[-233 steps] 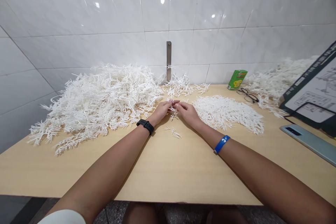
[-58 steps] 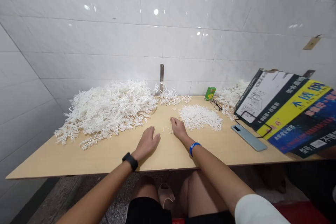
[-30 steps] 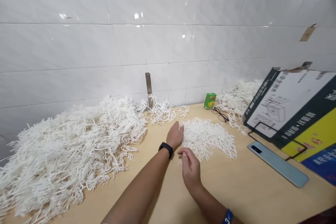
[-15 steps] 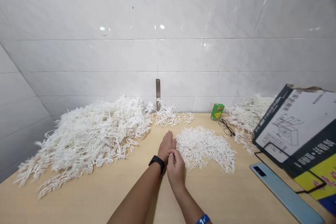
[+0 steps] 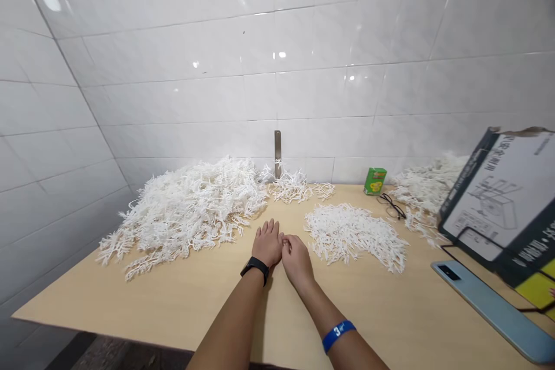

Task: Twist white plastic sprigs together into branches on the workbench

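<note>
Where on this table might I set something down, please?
Bare tabletop lies between the large white pile and the left forearm, and between the right forearm, the smaller white pile and the phone. Back right is crowded: green box, glasses, carton and far white pile.

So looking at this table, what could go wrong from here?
The right hand is close to the loose white pieces, so a careless sweep might scatter them. The glasses lie right by the white strands at the back right and could get snagged. The phone lies beside the carton and might get knocked if that shifts.
</note>
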Available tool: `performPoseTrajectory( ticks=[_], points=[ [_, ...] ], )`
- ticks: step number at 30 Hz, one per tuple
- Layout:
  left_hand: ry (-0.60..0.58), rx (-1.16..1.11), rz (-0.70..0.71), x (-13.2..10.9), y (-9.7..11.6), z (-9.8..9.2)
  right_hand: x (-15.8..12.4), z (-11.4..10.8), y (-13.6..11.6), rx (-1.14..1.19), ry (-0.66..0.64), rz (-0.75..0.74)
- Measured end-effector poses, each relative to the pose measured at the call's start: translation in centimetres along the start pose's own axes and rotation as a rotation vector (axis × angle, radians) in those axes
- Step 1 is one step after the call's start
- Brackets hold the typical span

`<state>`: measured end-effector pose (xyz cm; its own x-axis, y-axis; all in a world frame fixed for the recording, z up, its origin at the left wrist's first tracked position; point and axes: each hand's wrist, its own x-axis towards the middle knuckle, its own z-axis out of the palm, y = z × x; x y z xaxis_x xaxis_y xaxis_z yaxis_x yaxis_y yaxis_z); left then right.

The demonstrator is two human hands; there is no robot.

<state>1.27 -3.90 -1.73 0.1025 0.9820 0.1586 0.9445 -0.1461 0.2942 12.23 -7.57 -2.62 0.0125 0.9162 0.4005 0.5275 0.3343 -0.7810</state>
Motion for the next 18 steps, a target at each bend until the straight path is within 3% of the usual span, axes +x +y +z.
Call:
performPoseTrajectory(
  ticks=[3,6,8,10,12,14,16,18],
  points=[
    [0.039,-0.031,-0.018,-0.9,-1.3,-0.2,0.4,0.4,0.8,-0.052,-0.079,-0.112],
    [0.039,-0.044,-0.033,-1.8,-2.7,-0.7,1.1,0.5,1.2,-0.116,-0.08,-0.086],
    [0.04,-0.039,-0.037,-2.4,-3.7,-1.2,1.0,0.3,0.7,-0.16,-0.052,-0.075],
    [0.039,-0.028,-0.038,-2.8,-4.6,-1.6,0.0,0.1,-0.6,-0.156,-0.056,-0.171],
    [0.022,-0.004,-0.03,-3.1,-5.4,-1.9,-1.5,-0.1,-2.0,-0.062,-0.139,-0.304],
    [0.019,0.026,0.012,-3.2,-5.9,-2.0,-2.6,-0.4,-2.8,0.022,-0.352,-0.395],
    [0.035,0.048,0.032,-3.1,-6.0,-2.0,-2.7,-0.9,-2.4,-0.038,-0.484,-0.407],
    [0.044,0.06,0.02,-3.1,-5.8,-2.0,-1.5,-1.8,-1.1,-0.178,-0.508,-0.337]
  ],
)
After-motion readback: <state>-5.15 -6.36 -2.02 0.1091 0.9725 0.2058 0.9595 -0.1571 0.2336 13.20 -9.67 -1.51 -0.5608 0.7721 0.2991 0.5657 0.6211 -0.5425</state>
